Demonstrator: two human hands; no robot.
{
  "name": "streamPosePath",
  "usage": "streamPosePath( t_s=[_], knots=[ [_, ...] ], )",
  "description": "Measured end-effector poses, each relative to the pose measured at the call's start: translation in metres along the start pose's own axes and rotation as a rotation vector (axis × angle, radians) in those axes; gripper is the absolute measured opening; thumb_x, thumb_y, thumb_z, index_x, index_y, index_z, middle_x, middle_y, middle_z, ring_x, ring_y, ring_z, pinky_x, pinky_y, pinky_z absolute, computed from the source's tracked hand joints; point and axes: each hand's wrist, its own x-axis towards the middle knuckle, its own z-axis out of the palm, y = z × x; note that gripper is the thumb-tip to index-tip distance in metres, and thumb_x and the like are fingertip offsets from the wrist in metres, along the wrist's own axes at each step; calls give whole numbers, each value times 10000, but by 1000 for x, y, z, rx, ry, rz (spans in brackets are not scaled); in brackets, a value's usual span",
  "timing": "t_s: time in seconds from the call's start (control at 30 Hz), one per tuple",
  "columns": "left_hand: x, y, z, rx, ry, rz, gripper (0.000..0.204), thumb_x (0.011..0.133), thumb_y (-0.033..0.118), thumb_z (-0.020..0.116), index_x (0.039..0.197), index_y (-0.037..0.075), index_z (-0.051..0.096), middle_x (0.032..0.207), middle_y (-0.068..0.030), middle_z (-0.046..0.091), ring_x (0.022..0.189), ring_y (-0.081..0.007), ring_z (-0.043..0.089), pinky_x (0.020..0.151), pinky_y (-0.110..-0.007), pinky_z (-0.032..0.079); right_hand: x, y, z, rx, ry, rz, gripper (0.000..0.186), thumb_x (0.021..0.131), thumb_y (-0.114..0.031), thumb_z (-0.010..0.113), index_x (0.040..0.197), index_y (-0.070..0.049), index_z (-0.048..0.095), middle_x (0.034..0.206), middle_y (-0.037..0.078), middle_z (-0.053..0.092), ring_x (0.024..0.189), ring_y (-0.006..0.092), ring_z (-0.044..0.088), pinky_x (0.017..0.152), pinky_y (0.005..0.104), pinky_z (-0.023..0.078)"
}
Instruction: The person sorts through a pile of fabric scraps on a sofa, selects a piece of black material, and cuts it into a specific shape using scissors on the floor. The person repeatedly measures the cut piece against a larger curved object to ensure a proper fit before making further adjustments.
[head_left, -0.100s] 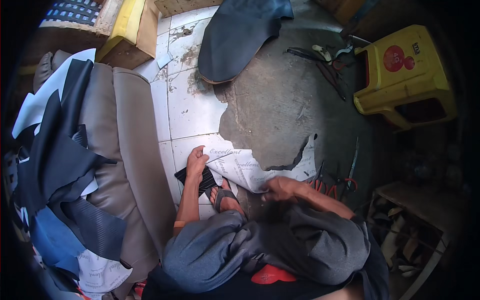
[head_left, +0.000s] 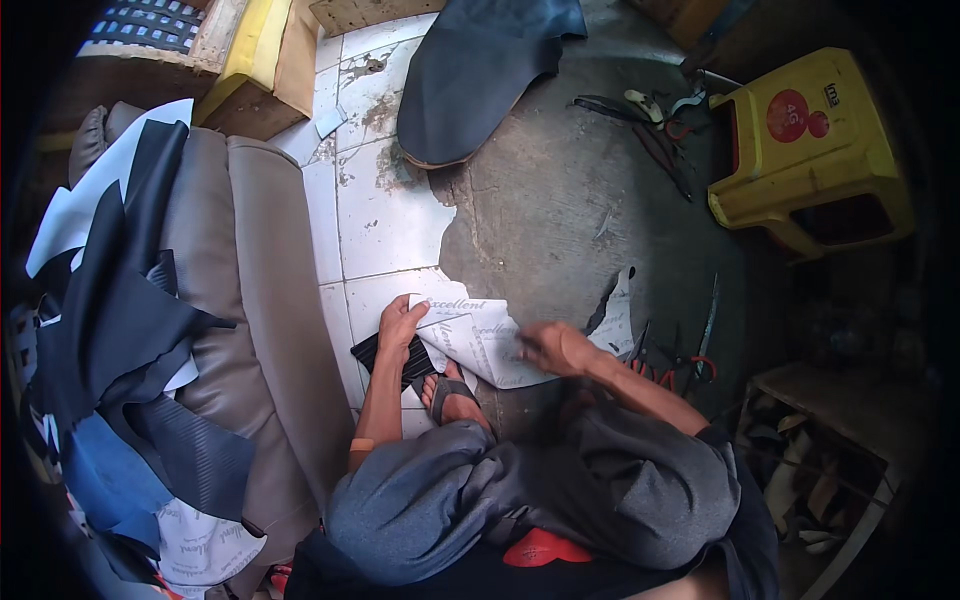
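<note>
A white sheet with grey print (head_left: 480,350), ragged along its far edge, lies partly folded on the floor before my feet. My left hand (head_left: 402,322) pinches its left corner, fingers closed and the edge lifted. Over the sheet's right half is my right hand (head_left: 555,348), smeared by motion, so I cannot tell if its fingers grip anything. A black ribbed piece (head_left: 372,350) lies beneath my left wrist, beside my sandalled foot (head_left: 455,405). To the right of the sheet rest red-handled scissors (head_left: 703,368) and other hand tools.
Black and blue material scraps (head_left: 110,330) drape over a brown cushioned seat (head_left: 270,250) at left. A large dark sheet (head_left: 470,80) lies ahead. At far right stands a yellow plastic stool (head_left: 810,140), near pliers and cutters (head_left: 650,130). A low shelf (head_left: 840,420) stands at lower right.
My right hand has moved away from my body and slightly left over the sheet. The sheet's right part has shifted; my left hand keeps its hold with barely any movement.
</note>
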Motion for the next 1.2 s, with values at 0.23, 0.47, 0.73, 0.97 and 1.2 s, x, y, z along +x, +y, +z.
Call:
streamPosePath(
  t_s=[0.23,0.47,0.73,0.97,1.2],
  knots=[
    [-23,39,19,-196,-341,188,176,931,66,702,1084,36,621,1034,-60,692,934,-111,623,882,-270,473,43,37,-3,205,463,-149,643,839,-322,762,1381,-56,541,1284,231,610,1210,372,592,1020,433,462],
    [-34,69,3,-298,-298,354,182,956,81,689,1111,61,595,1012,-48,667,931,-95,597,858,-260,464,50,48,-29,138,151,-95,544,807,-401,796,1175,-12,700,1191,219,675,1144,332,628,986,405,469],
    [-16,73,2,-304,-236,379,223,963,78,669,1168,59,582,1020,-50,661,923,-102,602,845,-262,480,29,44,-32,216,-57,136,635,874,-541,702,1179,16,696,1089,218,719,1039,319,675,930,407,494],
    [6,73,23,-170,-209,392,378,956,64,650,1316,27,542,1158,-94,652,1049,-139,595,936,-291,471,14,64,-43,71,-45,263,581,851,-514,715,1057,29,737,962,231,730,921,319,705,841,418,524],
    [-34,-3,-43,1015,2,485,822,715,314,859,1433,122,508,1469,-241,447,1387,-438,381,1153,-535,313,-18,86,-117,-94,71,388,458,782,-365,746,957,58,731,872,241,721,838,332,705,784,440,535]
  ],
)
